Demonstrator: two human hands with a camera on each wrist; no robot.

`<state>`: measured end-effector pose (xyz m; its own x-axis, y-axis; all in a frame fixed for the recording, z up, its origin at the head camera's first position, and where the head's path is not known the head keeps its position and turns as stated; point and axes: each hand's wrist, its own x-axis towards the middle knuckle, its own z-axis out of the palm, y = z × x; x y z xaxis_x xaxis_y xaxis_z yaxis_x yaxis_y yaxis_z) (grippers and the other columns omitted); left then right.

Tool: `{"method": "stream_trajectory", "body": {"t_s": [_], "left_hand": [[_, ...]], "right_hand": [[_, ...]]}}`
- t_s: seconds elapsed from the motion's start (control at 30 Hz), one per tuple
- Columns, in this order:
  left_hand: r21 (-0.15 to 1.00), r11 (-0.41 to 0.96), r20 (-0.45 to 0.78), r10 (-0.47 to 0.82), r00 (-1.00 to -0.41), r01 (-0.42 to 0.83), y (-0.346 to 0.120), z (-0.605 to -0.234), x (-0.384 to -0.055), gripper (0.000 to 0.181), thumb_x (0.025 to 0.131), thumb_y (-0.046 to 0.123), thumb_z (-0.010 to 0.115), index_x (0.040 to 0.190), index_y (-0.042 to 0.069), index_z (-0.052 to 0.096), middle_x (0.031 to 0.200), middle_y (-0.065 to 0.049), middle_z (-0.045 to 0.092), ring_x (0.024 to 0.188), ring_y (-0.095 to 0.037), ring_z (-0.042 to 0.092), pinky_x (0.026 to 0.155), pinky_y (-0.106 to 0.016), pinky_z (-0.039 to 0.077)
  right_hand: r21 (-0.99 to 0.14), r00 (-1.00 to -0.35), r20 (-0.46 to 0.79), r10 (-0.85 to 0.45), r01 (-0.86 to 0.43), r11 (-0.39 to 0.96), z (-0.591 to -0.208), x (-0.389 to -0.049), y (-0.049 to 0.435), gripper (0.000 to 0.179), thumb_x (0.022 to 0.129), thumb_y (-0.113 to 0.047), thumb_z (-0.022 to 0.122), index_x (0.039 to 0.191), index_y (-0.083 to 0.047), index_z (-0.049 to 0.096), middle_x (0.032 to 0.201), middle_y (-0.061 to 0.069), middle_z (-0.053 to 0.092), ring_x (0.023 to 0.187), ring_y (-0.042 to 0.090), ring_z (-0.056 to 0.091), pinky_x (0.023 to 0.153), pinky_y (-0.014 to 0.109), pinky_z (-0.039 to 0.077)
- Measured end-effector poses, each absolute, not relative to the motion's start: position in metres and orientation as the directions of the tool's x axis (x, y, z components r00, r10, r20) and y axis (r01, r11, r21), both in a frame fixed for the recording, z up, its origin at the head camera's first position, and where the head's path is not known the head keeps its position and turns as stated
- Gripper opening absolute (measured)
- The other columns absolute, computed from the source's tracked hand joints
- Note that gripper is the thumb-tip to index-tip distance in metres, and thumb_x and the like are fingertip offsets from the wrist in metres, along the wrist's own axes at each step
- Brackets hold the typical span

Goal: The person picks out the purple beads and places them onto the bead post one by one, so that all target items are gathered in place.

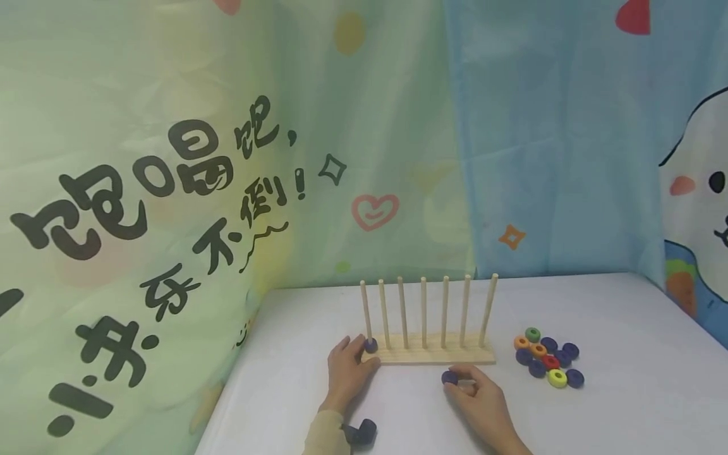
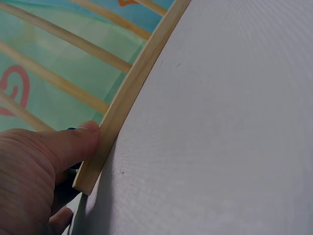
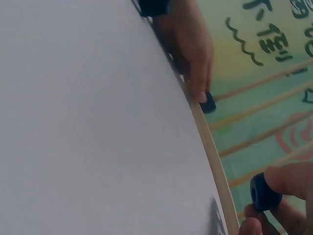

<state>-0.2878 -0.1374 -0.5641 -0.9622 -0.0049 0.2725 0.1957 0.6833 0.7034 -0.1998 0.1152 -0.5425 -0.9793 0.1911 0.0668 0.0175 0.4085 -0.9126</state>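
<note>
Blue bead [image 1: 449, 378] sits pinched between thumb and fingers of the right hand [image 1: 480, 401], near the front edge of the wooden peg rack [image 1: 432, 357] and off its pegs. Left hand [image 1: 345, 371] grips the rack's left end, thumb against the front edge of the base, just beside another blue bead [image 1: 371, 345] threaded at the foot of the leftmost peg [image 1: 366, 309]. Rack and base run lengthwise from the left hand across to beyond the right hand, pegs standing up; the held bead is nearer the middle pegs than the leftmost one. Loose coloured beads [image 1: 550, 362] lie on the worktop [image 1: 614, 328], to the right of the right hand.
</note>
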Motion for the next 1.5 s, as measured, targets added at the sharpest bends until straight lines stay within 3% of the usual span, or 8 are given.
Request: {"method": "stream_trajectory", "body": {"t_s": [0.33, 0.57, 0.87, 1.13, 1.5], "left_hand": [[0.713, 0.682, 0.241, -0.020, -0.970, 0.163, -0.137, -0.567, -0.288, 0.060, 0.077, 0.032, 0.078, 0.130, 0.010, 0.063, 0.131, -0.012, 0.062, 0.133, -0.041, 0.041, 0.111, -0.062, 0.027], [0.719, 0.677, 0.236, -0.026, -0.971, 0.156, -0.137, -0.566, -0.286, 0.060, 0.077, 0.032, 0.078, 0.130, 0.010, 0.062, 0.132, -0.013, 0.061, 0.133, -0.042, 0.041, 0.111, -0.063, 0.027], [0.707, 0.688, 0.236, -0.011, -0.972, 0.164, -0.135, -0.565, -0.288, 0.058, 0.077, 0.030, 0.077, 0.130, 0.011, 0.062, 0.132, -0.011, 0.062, 0.134, -0.040, 0.040, 0.111, -0.063, 0.025], [0.713, 0.683, 0.236, -0.020, -0.972, 0.159, -0.135, -0.564, -0.287, 0.058, 0.078, 0.028, 0.077, 0.131, 0.010, 0.062, 0.132, -0.011, 0.062, 0.135, -0.039, 0.040, 0.112, -0.061, 0.025], [0.682, 0.699, 0.304, -0.002, -0.953, 0.216, -0.135, -0.565, -0.287, 0.050, 0.076, 0.028, 0.077, 0.122, 0.013, 0.067, 0.128, -0.011, 0.064, 0.131, -0.042, 0.044, 0.109, -0.065, 0.027]], "right_hand": [[-0.906, -0.985, 0.071, 0.156, 0.002, 0.424, -0.531, -0.203, 0.101, 0.032, 0.082, -0.013, 0.076, 0.114, -0.012, 0.069, 0.099, 0.001, 0.069, 0.055, 0.008, 0.050, 0.048, 0.020, 0.043], [-0.881, -0.972, 0.200, 0.120, -0.124, 0.457, -0.520, -0.212, 0.096, 0.032, 0.080, -0.010, 0.078, 0.111, -0.011, 0.070, 0.101, 0.002, 0.070, 0.056, 0.007, 0.053, 0.045, 0.022, 0.046], [-0.892, -0.967, 0.234, 0.103, -0.171, 0.420, -0.515, -0.217, 0.090, 0.034, 0.081, -0.008, 0.077, 0.114, -0.006, 0.068, 0.103, 0.005, 0.070, 0.056, 0.007, 0.053, 0.044, 0.021, 0.046], [-0.876, -0.957, 0.283, 0.062, -0.231, 0.423, -0.507, -0.226, 0.085, 0.030, 0.084, -0.016, 0.077, 0.113, -0.013, 0.070, 0.100, 0.001, 0.068, 0.061, 0.008, 0.055, 0.047, 0.022, 0.047], [-0.847, -0.943, 0.329, 0.049, -0.272, 0.458, -0.491, -0.234, 0.080, 0.031, 0.084, -0.012, 0.076, 0.113, -0.009, 0.069, 0.100, 0.002, 0.068, 0.063, 0.009, 0.057, 0.049, 0.022, 0.048]]}}
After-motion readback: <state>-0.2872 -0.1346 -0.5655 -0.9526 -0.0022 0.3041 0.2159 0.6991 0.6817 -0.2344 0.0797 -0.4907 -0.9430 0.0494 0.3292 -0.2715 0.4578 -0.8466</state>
